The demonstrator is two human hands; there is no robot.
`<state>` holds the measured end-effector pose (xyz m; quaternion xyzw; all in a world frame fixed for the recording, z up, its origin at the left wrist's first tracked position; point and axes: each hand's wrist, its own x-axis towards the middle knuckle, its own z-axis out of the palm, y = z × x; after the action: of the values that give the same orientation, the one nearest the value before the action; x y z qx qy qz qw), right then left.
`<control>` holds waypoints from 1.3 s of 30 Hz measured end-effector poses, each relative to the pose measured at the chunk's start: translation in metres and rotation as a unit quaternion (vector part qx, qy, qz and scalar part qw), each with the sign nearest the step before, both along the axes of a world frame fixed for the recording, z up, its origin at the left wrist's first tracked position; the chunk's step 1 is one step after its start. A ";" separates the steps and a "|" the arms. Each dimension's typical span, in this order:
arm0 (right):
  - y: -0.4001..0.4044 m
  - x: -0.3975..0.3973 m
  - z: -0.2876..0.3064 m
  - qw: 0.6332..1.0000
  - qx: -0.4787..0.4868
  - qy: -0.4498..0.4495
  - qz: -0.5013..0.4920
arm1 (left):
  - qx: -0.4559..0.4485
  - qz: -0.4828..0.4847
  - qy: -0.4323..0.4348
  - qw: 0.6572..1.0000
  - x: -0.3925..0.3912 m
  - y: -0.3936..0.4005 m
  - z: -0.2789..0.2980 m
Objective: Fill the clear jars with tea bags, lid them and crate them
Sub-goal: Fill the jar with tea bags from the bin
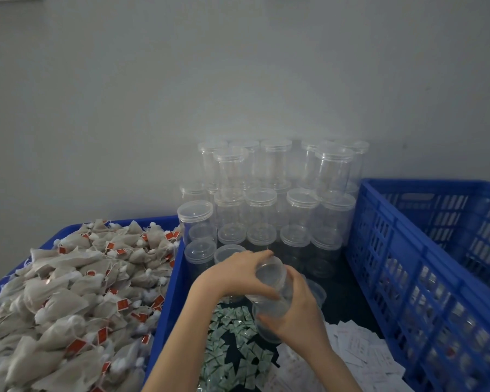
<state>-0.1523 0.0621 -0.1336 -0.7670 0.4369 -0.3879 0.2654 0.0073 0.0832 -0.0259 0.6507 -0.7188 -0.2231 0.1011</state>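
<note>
Item in hand: one clear jar, tilted, my right hand in a closed grip round its body, my left hand curled over its lid end, above a dark tabletop strewn with green sachets and white slips. Stock: tea bags heaped in a blue tray left; stacked lidded jars against a plain grey wall; blue crate right.

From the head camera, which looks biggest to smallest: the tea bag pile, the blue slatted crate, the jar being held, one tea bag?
1. Tea bag pile and blue slatted crate: similar, both cut off, unranked.
2. Held jar.
3. One tea bag.
</note>
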 end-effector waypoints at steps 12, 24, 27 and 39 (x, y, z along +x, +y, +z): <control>-0.004 -0.017 -0.008 0.994 -0.080 0.008 -0.072 | 0.046 -0.001 0.080 0.996 -0.031 -0.011 -0.007; -0.017 -0.023 -0.019 0.980 -0.101 -0.023 -0.170 | -0.123 0.249 -0.074 0.958 -0.024 -0.034 -0.016; -0.023 -0.034 -0.021 0.973 -0.022 -0.132 -0.190 | -0.056 0.177 -0.019 0.982 -0.032 -0.051 -0.048; -0.028 -0.058 -0.023 0.955 -0.006 -0.239 -0.175 | -0.024 0.072 -0.085 0.994 -0.057 -0.089 -0.134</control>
<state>-0.2106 0.0337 -0.1569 -0.5651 0.4855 -0.6027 0.2859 -0.0495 -0.0054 -0.1602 0.7146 -0.6812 -0.1423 0.0708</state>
